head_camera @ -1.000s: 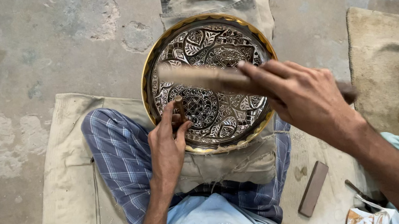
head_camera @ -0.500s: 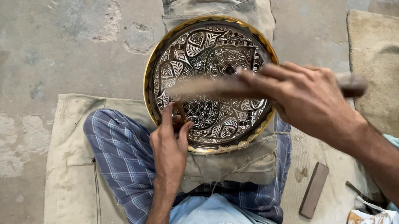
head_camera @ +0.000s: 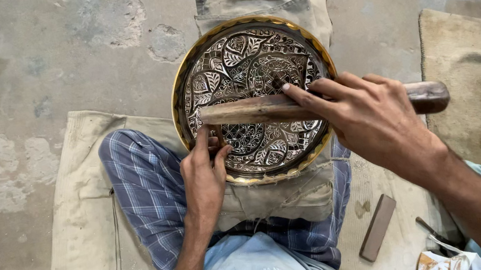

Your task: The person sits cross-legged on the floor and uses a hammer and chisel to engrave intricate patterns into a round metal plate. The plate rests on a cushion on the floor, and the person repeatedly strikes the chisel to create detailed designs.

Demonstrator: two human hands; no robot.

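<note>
The right hand (head_camera: 378, 117) has a closed grip on a wooden stick (head_camera: 262, 110) above the engraved plate (head_camera: 243, 65); the left hand (head_camera: 203, 175) pinches a small tool, barely visible, against the plate.

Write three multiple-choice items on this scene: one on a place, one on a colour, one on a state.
1. Where does the engraved plate rest?
A. on a padded cloth on the lap
B. on a shelf
C. in a sink

2. What colour is the plate's rim?
A. red
B. golden
C. green

3. What is the right hand doing?
A. lying flat on the floor
B. gripping a wooden mallet across the plate
C. holding a cup

Answers: A, the cloth bundle lies under it over the legs; B, its edge shines yellow; B, fingers wrap the handle while the left hand pinches a small tool at the plate.
</note>
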